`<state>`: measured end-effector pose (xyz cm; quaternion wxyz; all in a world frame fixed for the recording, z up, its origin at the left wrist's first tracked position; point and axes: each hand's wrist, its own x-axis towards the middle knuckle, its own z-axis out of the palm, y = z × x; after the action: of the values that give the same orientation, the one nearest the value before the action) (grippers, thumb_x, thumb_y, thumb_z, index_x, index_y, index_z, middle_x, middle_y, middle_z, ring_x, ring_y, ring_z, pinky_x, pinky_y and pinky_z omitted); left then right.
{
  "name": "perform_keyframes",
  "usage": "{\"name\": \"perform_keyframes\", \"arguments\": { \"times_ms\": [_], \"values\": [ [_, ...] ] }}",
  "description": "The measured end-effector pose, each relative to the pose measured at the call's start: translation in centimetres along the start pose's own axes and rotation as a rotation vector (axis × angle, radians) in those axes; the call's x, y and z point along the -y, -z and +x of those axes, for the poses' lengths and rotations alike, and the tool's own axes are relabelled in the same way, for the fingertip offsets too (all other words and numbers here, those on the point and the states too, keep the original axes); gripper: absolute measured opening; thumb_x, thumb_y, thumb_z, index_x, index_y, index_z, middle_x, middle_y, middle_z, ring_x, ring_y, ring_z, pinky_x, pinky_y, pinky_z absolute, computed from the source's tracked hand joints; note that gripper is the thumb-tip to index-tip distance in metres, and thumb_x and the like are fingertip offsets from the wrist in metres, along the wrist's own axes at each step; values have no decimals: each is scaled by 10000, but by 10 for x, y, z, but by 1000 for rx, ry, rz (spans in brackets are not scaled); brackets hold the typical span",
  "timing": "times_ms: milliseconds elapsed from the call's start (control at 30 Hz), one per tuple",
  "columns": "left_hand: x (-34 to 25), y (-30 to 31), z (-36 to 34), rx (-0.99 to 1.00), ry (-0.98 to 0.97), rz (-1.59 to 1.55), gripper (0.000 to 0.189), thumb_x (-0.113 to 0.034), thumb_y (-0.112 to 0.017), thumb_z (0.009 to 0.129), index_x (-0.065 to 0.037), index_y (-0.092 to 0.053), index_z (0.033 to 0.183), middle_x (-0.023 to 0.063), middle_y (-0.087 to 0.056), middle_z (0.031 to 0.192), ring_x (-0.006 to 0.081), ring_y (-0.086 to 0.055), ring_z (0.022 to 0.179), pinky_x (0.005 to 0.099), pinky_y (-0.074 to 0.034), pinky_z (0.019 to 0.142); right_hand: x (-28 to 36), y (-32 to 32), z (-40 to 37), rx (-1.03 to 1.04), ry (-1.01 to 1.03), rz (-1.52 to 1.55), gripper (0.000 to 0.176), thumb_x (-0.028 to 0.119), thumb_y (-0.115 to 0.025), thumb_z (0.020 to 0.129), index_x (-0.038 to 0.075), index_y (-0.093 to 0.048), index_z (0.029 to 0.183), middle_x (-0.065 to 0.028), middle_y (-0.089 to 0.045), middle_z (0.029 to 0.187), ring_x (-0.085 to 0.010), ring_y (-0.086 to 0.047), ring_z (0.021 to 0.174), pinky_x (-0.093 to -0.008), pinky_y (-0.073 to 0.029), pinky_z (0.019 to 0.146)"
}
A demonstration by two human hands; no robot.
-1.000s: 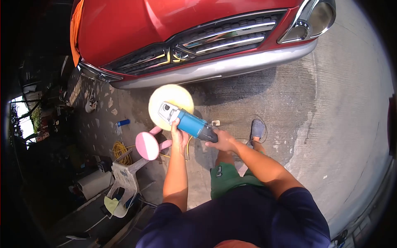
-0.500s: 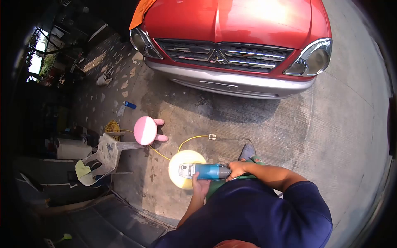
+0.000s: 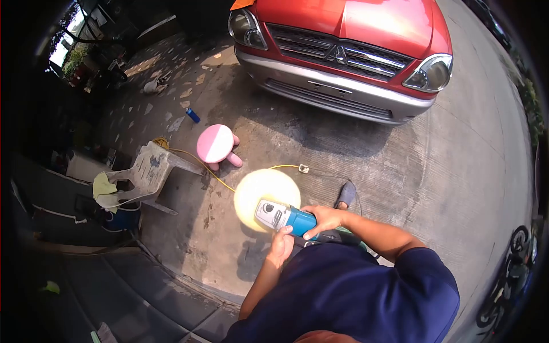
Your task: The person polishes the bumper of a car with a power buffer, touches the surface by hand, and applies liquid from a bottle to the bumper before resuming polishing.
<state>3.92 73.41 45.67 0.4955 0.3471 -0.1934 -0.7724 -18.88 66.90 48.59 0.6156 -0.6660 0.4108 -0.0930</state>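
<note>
A blue-and-grey polisher [image 3: 301,220] with a silver head is held level in front of my body. Its round pale-yellow polishing pad [image 3: 257,191] faces away from me, beyond the head. My left hand [image 3: 280,246] is closed on the side of the polisher near the silver head, thumb along the casing. Over the blue body lies my right hand [image 3: 323,220], gripping from above with its thumb on the near side. The rear of the tool is partly hidden by that hand and by my dark blue shirt [image 3: 354,280].
Ahead stands a red car [image 3: 389,28] with a silver bumper [image 3: 343,103]. A pink stool [image 3: 216,143], a worn plastic chair [image 3: 151,168] with a yellow cloth [image 3: 104,188], and a blue can [image 3: 192,115] are on the left. A yellow extension cord [image 3: 211,178] crosses the concrete.
My right hand has shifted from the polisher's rear end forward onto its blue body. The polisher and pad have tilted and appear larger, closer to the camera. The whole view has turned.
</note>
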Motion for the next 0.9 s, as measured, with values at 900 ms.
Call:
{"name": "perform_keyframes", "arguments": {
  "times_ms": [900],
  "values": [
    [77,153,-1,219,363,600,591,-387,-795,991,-18,-630,1422,116,-678,1341,156,-621,1207,379,-518,1019,43,-37,-13,-133,-230,-349,946,458,-964,610,1,-661,1381,-240,-749,1247,-394,-732,1146,-453,-557,1041]
  ]
}}
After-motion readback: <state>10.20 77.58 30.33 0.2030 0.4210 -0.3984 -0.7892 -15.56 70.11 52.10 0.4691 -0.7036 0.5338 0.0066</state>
